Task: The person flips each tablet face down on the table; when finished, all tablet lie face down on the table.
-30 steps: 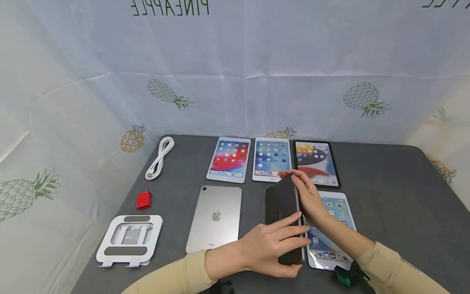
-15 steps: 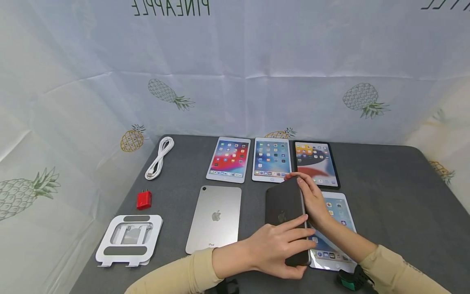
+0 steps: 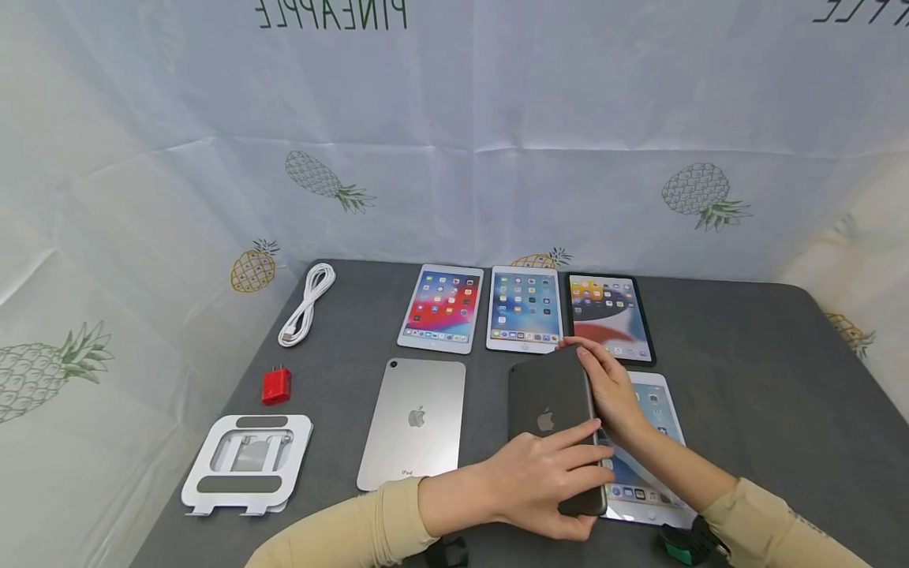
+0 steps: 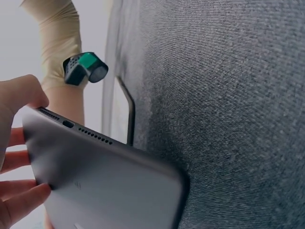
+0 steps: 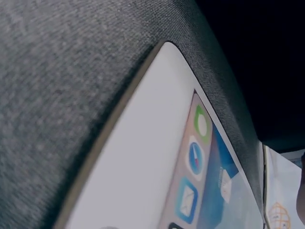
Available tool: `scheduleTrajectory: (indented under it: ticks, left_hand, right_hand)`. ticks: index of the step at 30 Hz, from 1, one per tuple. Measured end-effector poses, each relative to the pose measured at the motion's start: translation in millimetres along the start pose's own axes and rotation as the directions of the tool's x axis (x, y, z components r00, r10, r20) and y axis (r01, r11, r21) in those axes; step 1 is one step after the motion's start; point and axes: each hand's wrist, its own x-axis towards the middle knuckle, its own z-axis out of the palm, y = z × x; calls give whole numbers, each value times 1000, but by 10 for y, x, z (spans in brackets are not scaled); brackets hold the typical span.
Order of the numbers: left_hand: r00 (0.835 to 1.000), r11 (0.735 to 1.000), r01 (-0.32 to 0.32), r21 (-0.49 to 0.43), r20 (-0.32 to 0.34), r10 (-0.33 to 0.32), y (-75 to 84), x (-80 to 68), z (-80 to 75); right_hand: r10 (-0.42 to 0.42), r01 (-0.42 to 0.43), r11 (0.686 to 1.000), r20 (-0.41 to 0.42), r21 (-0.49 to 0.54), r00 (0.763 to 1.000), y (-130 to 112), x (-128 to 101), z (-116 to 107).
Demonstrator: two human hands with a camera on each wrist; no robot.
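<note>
The dark grey tablet [image 3: 543, 390], with a shiny logo on its back, stands tilted between the silver tablet [image 3: 415, 422] and the white tablet [image 3: 656, 406]. My left hand [image 3: 543, 485] grips its near right corner, fingers spread over the side; my right hand [image 3: 612, 398] holds the far right corner. My right forearm [image 3: 685, 461] hides part of the white tablet; three lit tablets [image 3: 525, 308] lie behind
</note>
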Motion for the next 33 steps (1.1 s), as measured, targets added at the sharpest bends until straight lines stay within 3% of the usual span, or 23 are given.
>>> scheduleTrajectory:
  ticks: [6,14,18,23,26,29,33]
  left_hand:
    - [997,1000,5,23,74,-7,-7,-22,34]
    - [978,997,-16,79,209,-1,-28,-50,51]
    - [953,995,-20,98,304,-11,-38,-63,55]
    - [904,991,-26,131,426,-32,-52,-55,60]
    - [887,991,-22,133,459,-42,-62,-47,76]
    - [876,988,-31,151,481,-45,-69,-41,100]
    - [858,986,-40,163,511,-49,-76,-27,134]
  right_hand:
    - [88,-91,992,-33,-92,996,13,-3,15]
    - [118,-119,960,-17,-255,993,58,54,-47]
    - [124,-108,937,30,-332,992,81,126,-109]
    - [107,-46,901,119,-430,987,79,228,-179]
    - [49,52,829,164,-557,985,59,279,-193]
    - [-29,171,718,216,-675,976,46,327,-183]
    - [-126,315,590,301,-744,945,59,370,-144]
